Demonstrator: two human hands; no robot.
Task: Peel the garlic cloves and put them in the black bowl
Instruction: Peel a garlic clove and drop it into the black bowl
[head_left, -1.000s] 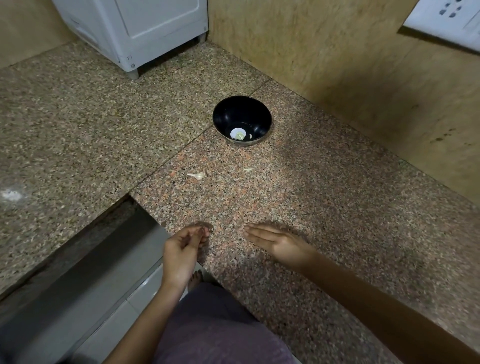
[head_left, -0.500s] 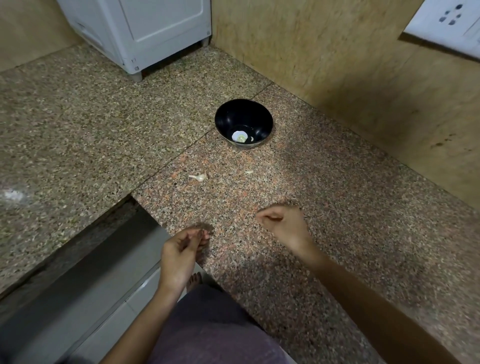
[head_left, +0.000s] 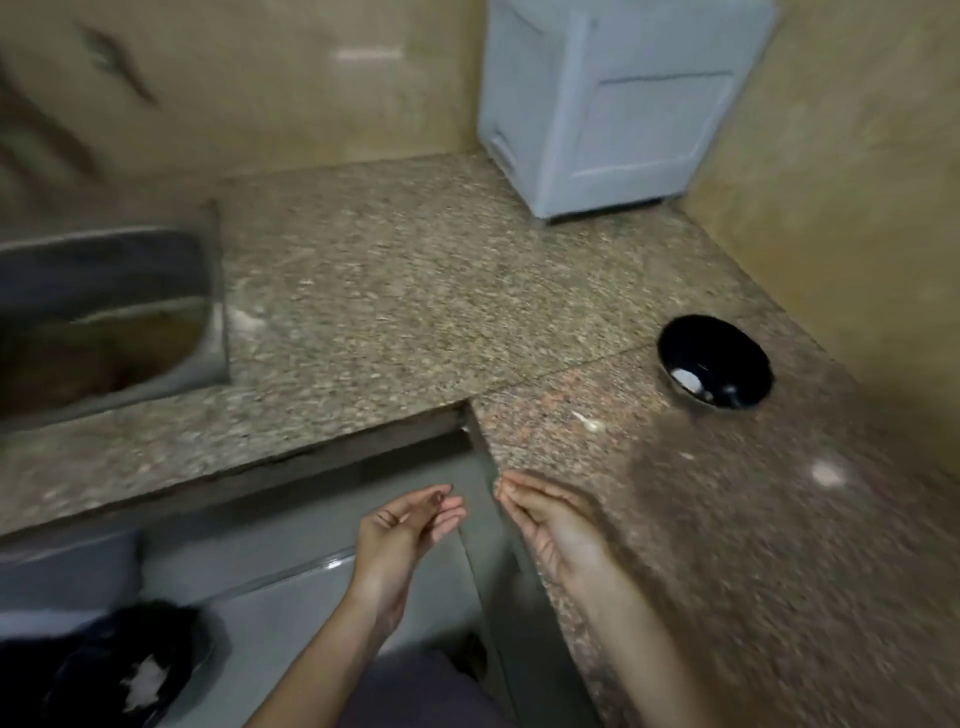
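The garlic clove (head_left: 589, 422) lies on the reddish granite counter (head_left: 727, 545). It is small, pale and a little long, with a thin tail at 1 end (the picture is blurred, so I cannot tell if the skin is on). It is between the hands and the black bowl (head_left: 748, 358), nearer to the bowl but apart from it.

The bowl is round and glossy and stands on the counter near the yellowish wall. At its bottom lies 1 white piece (head_left: 684, 380), too blurred to name.

The left hand (head_left: 410, 525) is palm up in front of the counter, with the fingers half curled toward the thumb. I cannot tell if it pinches something. The right hand (head_left: 550, 519) is at the counter's edge, with the fingers straight and pressed together.

Low on the left is a dark container (head_left: 78, 675) with white scraps (head_left: 145, 680) inside. A steel sink (head_left: 208, 312) is sunk in the greyer speckled slab, and a pale box-shaped appliance (head_left: 618, 104) stands in the back corner.
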